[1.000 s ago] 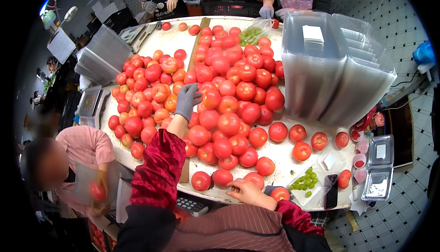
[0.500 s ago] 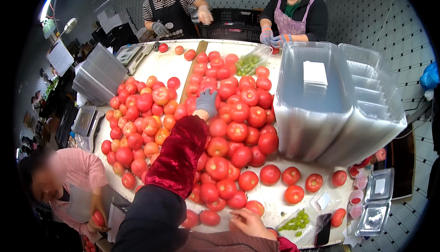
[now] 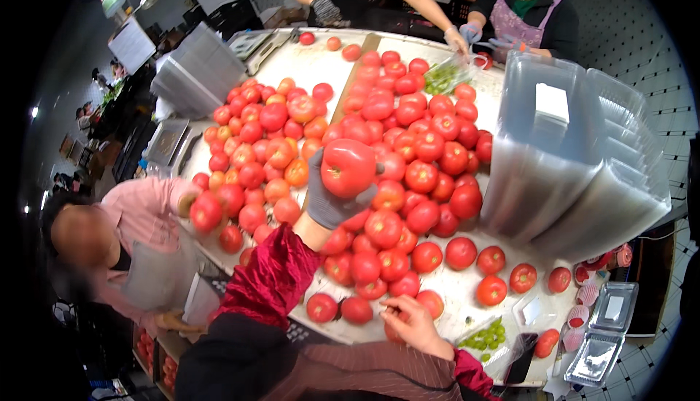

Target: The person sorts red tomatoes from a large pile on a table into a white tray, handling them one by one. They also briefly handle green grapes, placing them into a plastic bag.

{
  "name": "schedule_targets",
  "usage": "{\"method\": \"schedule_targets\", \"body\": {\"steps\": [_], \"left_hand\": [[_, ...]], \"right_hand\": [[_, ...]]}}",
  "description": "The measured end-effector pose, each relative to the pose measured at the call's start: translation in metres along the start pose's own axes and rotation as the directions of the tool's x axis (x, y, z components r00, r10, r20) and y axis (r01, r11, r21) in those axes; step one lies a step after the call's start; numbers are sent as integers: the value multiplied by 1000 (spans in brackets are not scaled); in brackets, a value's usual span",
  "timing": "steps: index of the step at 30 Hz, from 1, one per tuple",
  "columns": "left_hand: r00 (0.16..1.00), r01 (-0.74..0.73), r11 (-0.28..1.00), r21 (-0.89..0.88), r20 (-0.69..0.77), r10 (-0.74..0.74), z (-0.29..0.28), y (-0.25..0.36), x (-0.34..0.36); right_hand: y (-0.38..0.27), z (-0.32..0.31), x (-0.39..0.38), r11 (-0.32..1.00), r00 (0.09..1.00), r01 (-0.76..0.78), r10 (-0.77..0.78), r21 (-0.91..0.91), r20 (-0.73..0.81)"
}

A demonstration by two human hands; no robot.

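My left hand (image 3: pixel 332 200), in a grey glove, is closed round a large red tomato (image 3: pixel 348 168) raised above the heap. My bare right hand (image 3: pixel 417 326) hovers low over the table's near side, its fingers loosely bent and apart, with a tomato (image 3: pixel 394 333) partly hidden beneath it. A heap of red tomatoes (image 3: pixel 421 176) fills the middle of the table. Left of a wooden divider strip (image 3: pixel 340 102) lies a second heap of tomatoes (image 3: pixel 251 175), some of them orange.
Tall stacks of clear plastic trays (image 3: pixel 536 153) stand at the right. Near them lie a phone (image 3: pixel 521 359), a bag of green pieces (image 3: pixel 485 337) and an open clear box (image 3: pixel 601 335). At the left are a tray stack (image 3: pixel 197 73) and a scale (image 3: pixel 169 142). Three co-workers stand around the table.
My left hand has risen from the heap toward me with a tomato in it. The view has shifted. A far co-worker now reaches to the green bag; the near-left one holds a tomato over the table.
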State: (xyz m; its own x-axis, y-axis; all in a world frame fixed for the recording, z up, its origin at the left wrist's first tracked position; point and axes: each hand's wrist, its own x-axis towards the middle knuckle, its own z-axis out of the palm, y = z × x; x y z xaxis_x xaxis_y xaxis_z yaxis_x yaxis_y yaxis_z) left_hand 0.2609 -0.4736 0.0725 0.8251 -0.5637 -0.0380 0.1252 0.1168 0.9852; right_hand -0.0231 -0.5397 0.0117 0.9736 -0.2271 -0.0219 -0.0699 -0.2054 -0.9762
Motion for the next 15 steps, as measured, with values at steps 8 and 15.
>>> {"method": "schedule_targets", "body": {"steps": [8, 15], "left_hand": [[811, 576, 41, -816, 577, 100, -24, -12, -139], [940, -324, 854, 408, 242, 241, -49, -22, -241]], "right_hand": [[-58, 17, 13, 977, 950, 211, -211, -25, -231], [-108, 77, 43, 837, 837, 544, -546, 57, 41]]}}
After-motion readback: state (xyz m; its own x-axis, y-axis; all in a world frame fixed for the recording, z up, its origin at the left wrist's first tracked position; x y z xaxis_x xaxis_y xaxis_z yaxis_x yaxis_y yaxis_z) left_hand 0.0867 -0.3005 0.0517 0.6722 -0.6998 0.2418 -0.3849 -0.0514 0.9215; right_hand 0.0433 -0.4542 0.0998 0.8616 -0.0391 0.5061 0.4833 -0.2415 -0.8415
